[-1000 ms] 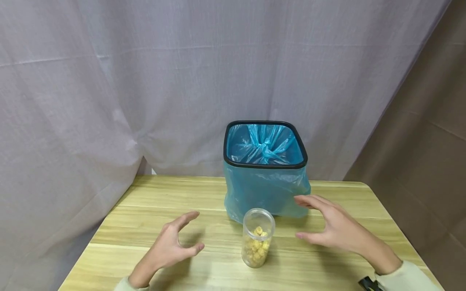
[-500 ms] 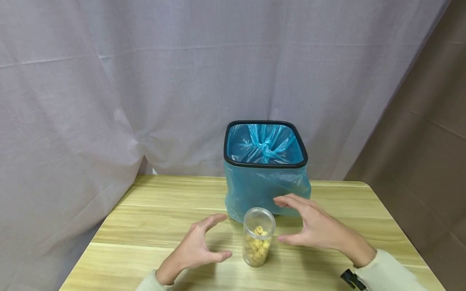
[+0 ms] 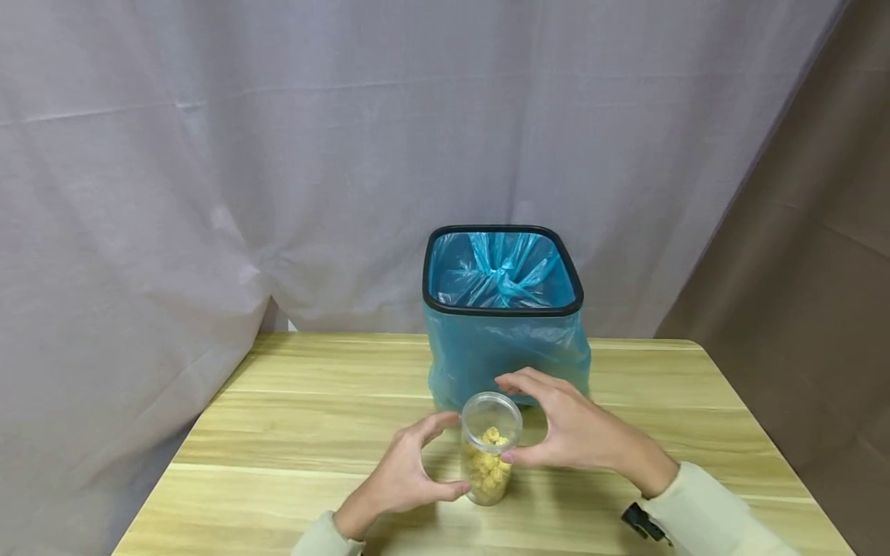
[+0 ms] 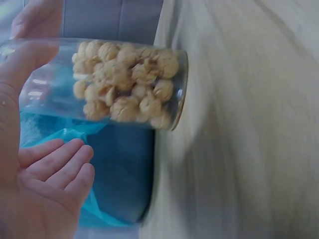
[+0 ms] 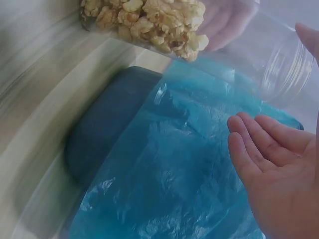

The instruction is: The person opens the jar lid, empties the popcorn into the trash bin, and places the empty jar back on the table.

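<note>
A clear cylindrical jar (image 3: 485, 448), partly filled with yellowish popcorn (image 4: 124, 82), stands upright on the wooden table. At its left side is my left hand (image 3: 403, 472), thumb and fingers spread in a wide C with the tips right at the jar wall. My right hand (image 3: 580, 434) comes from the other side, also in a wide C, its thumb tip by the rim and its fingers behind. In the right wrist view, the fingers (image 5: 266, 144) are nearly straight and apart from the jar wall.
Just behind the jar stands a bin (image 3: 507, 347) with a black rim, lined with a translucent blue bag. The wooden table (image 3: 313, 401) extends to both sides. Grey curtains (image 3: 334, 193) hang behind, and a brown one (image 3: 799, 309) on the right.
Both hands have moved inward from the two sides to the jar, fingers still spread. The jar and the bin have stayed in place.
</note>
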Available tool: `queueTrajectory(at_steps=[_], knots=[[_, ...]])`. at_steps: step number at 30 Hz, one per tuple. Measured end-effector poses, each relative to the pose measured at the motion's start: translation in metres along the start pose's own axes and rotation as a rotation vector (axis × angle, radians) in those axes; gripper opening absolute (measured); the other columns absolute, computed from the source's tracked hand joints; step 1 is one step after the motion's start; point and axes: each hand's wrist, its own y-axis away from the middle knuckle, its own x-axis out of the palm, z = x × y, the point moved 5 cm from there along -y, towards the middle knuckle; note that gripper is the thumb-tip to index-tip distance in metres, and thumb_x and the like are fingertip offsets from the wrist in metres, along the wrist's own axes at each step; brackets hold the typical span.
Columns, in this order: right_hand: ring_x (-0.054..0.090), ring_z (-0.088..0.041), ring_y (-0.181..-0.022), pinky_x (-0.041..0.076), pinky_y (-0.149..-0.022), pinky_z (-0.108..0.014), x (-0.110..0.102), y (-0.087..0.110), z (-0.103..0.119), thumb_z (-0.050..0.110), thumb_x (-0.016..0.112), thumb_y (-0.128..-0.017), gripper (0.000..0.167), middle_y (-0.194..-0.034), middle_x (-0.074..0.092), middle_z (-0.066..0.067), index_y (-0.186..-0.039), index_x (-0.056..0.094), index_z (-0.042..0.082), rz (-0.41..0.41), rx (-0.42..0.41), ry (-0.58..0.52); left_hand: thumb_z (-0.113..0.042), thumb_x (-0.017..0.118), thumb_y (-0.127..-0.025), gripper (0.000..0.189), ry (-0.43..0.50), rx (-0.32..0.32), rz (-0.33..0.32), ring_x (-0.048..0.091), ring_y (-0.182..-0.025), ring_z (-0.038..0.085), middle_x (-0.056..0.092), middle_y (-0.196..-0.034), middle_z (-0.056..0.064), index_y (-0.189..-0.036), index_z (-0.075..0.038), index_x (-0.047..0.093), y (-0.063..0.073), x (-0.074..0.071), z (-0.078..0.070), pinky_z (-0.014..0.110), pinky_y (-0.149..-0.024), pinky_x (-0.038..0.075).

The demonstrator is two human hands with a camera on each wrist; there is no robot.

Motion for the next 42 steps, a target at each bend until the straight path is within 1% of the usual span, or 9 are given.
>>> queueTrajectory(at_steps=[4, 9, 17, 22, 27, 32, 35, 38, 42], knots=[[0.063, -0.007, -0.121, 0.06, -0.101, -0.047, 0.003, -0.003, 0.003, 0.056, 0.089, -0.078, 0.088, -0.133, 0.063, 0.012, -0.145, 0.058, 0.01, 0.002, -0.004, -0.009, -0.032, 0.094, -0.078, 0.084, 0.054, 0.001, -0.002, 0.062, -0.136, 0.022, 0.067, -0.143, 0.002, -0.15, -0.018, 0.052, -0.004, 0.009, 0.002, 0.05, -0.117, 0.048], [0.063, -0.006, -0.117, 0.061, -0.099, -0.045, 0.006, -0.004, 0.005, 0.054, 0.091, -0.077, 0.087, -0.13, 0.064, 0.012, -0.144, 0.058, 0.01, -0.009, -0.01, -0.016, -0.034, 0.091, -0.081, 0.084, 0.102, 0.011, 0.019, 0.061, -0.138, 0.02, 0.066, -0.146, 0.001, -0.152, -0.016, 0.049, -0.012, 0.021, -0.001, 0.048, -0.12, 0.046], [0.064, -0.008, -0.11, 0.061, -0.092, -0.033, 0.008, -0.007, 0.011, 0.055, 0.089, -0.078, 0.08, -0.125, 0.067, 0.007, -0.14, 0.06, 0.015, -0.011, -0.022, -0.015, -0.03, 0.09, -0.082, 0.083, 0.146, 0.05, 0.001, 0.064, -0.134, 0.027, 0.065, -0.146, 0.005, -0.153, -0.015, 0.05, -0.022, 0.033, -0.008, 0.045, -0.114, 0.053], [0.062, -0.005, -0.105, 0.059, -0.088, -0.029, 0.006, -0.008, 0.016, 0.052, 0.091, -0.077, 0.074, -0.12, 0.067, 0.006, -0.136, 0.061, 0.018, -0.022, -0.039, -0.014, -0.025, 0.09, -0.081, 0.085, 0.166, 0.069, -0.017, 0.064, -0.133, 0.026, 0.064, -0.147, 0.0, -0.154, -0.026, 0.048, -0.025, 0.039, -0.013, 0.041, -0.11, 0.055], [0.062, -0.004, -0.1, 0.058, -0.085, -0.027, 0.006, -0.009, 0.02, 0.052, 0.092, -0.077, 0.067, -0.115, 0.067, 0.007, -0.13, 0.063, 0.021, -0.02, -0.046, -0.01, -0.025, 0.089, -0.082, 0.085, 0.158, 0.077, -0.033, 0.064, -0.133, 0.022, 0.063, -0.148, -0.005, -0.154, -0.034, 0.046, -0.026, 0.044, -0.016, 0.037, -0.108, 0.056], [0.062, -0.005, -0.099, 0.058, -0.085, -0.027, 0.005, -0.008, 0.022, 0.055, 0.09, -0.078, 0.065, -0.112, 0.067, 0.007, -0.127, 0.064, 0.022, -0.016, -0.057, 0.0, -0.026, 0.091, -0.08, 0.083, 0.147, 0.066, -0.063, 0.066, -0.13, 0.019, 0.066, -0.144, -0.008, -0.151, -0.036, 0.049, -0.025, 0.044, -0.02, 0.036, -0.106, 0.056], [0.061, -0.004, -0.099, 0.059, -0.085, -0.028, 0.004, -0.007, 0.024, 0.054, 0.09, -0.078, 0.064, -0.112, 0.067, 0.008, -0.127, 0.063, 0.023, -0.02, -0.064, 0.005, -0.024, 0.092, -0.078, 0.082, 0.132, 0.072, -0.087, 0.067, -0.127, 0.017, 0.068, -0.141, -0.007, -0.149, -0.033, 0.052, -0.023, 0.041, -0.023, 0.036, -0.106, 0.056], [0.062, -0.004, -0.1, 0.06, -0.086, -0.028, 0.002, -0.005, 0.027, 0.051, 0.091, -0.077, 0.064, -0.113, 0.066, 0.009, -0.128, 0.063, 0.024, -0.034, -0.077, 0.0, -0.024, 0.093, -0.076, 0.08, 0.122, 0.06, -0.109, 0.069, -0.122, 0.015, 0.071, -0.135, -0.007, -0.146, -0.031, 0.056, -0.021, 0.038, -0.025, 0.034, -0.104, 0.056], [0.065, -0.008, -0.101, 0.061, -0.087, -0.029, 0.0, -0.004, 0.03, 0.05, 0.092, -0.077, 0.065, -0.115, 0.067, 0.008, -0.13, 0.063, 0.022, -0.051, -0.101, -0.002, -0.022, 0.093, -0.076, 0.072, 0.13, 0.067, -0.108, 0.071, -0.117, 0.015, 0.074, -0.129, -0.003, -0.141, -0.025, 0.06, -0.019, 0.034, -0.028, 0.032, -0.101, 0.057]])
